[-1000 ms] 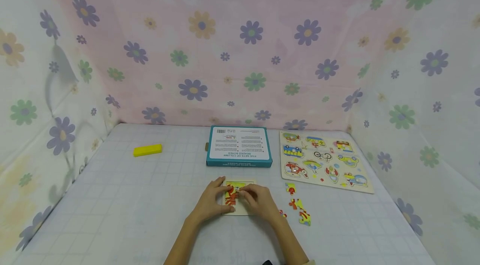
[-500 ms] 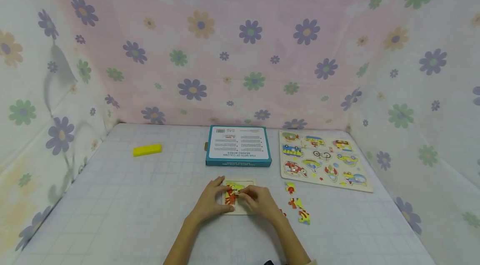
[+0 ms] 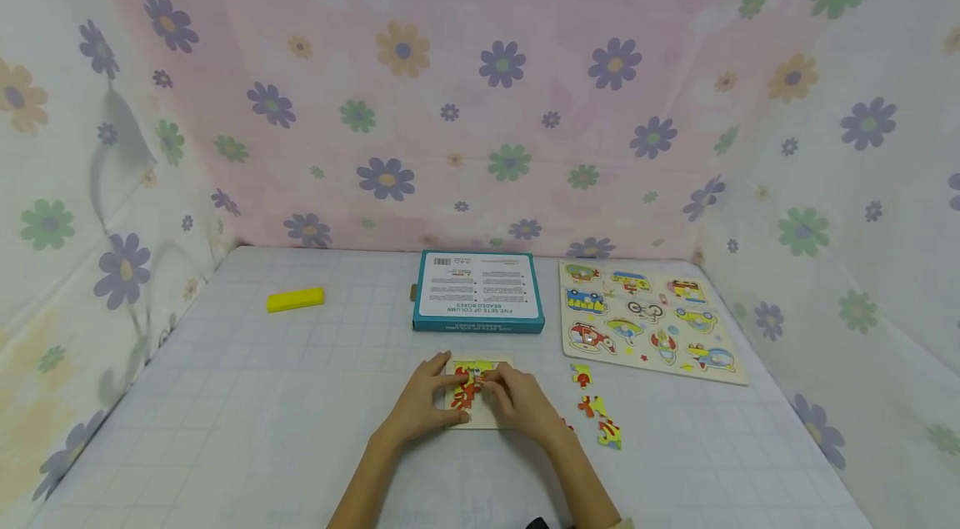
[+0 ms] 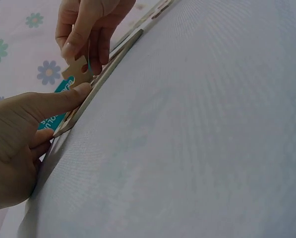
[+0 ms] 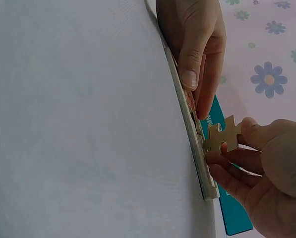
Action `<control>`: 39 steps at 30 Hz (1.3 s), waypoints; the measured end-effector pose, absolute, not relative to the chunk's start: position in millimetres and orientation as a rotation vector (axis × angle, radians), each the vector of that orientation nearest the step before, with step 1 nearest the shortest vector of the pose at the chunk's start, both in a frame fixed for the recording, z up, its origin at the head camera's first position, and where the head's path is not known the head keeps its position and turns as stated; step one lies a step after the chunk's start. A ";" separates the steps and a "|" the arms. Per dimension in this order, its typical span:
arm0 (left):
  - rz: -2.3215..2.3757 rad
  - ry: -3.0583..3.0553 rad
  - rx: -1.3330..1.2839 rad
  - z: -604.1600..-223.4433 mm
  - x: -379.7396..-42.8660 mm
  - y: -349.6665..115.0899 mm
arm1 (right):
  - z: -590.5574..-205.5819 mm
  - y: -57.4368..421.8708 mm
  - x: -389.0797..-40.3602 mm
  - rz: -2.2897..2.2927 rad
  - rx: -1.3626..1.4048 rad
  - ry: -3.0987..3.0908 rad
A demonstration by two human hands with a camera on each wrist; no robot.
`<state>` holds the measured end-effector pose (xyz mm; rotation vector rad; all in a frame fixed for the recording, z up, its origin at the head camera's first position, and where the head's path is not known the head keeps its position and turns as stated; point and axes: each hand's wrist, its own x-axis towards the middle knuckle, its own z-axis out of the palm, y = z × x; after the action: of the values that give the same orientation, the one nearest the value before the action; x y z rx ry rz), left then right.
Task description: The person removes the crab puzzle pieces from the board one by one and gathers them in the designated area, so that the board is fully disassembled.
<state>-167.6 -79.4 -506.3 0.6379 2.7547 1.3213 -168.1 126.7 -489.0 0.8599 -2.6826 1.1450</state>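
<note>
A small wooden jigsaw board [image 3: 486, 421] lies before me on the table, with red and yellow pieces [image 3: 462, 397] set in its left part. My left hand [image 3: 418, 404] holds the board at its left side, thumb near the front edge and fingers spread toward the back. Between thumb and fingertips, my right hand [image 3: 521, 402] pinches a jigsaw piece [image 5: 224, 136]. That piece stands tilted over the board, its bare wooden back toward the right wrist camera. Several loose pieces lie to the right, among them a yellow and red one [image 3: 609, 433]; one is partly hidden by my right wrist.
Behind the board lies a teal and white box [image 3: 480, 289]. A larger wooden vehicle puzzle [image 3: 648, 321] lies at the back right, and a yellow bar-shaped case [image 3: 296, 300] at the back left. Flowered cloth [image 3: 465, 96] walls the table's back and sides.
The right hand's piece has shifted and turned slightly over the board, and more of the yellow piece at the board's top shows. The left hand stays in place.
</note>
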 end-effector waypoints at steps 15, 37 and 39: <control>1.264 2.768 0.627 -506.6 -167.9 -79.2 | -486.1 128.1 -168.1 1.248 0.808 -2.795; 1.234 2.781 0.673 -504.9 -166.9 -78.8 | -489.8 134.4 -165.2 1.455 0.675 -2.631; 1.223 2.786 0.674 -504.7 -167.0 -78.9 | -489.7 136.9 -164.5 1.513 0.690 -2.652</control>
<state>-167.0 -78.9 -504.7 0.6739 2.7856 1.2233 -164.5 136.9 -489.7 0.6903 -2.6516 1.5126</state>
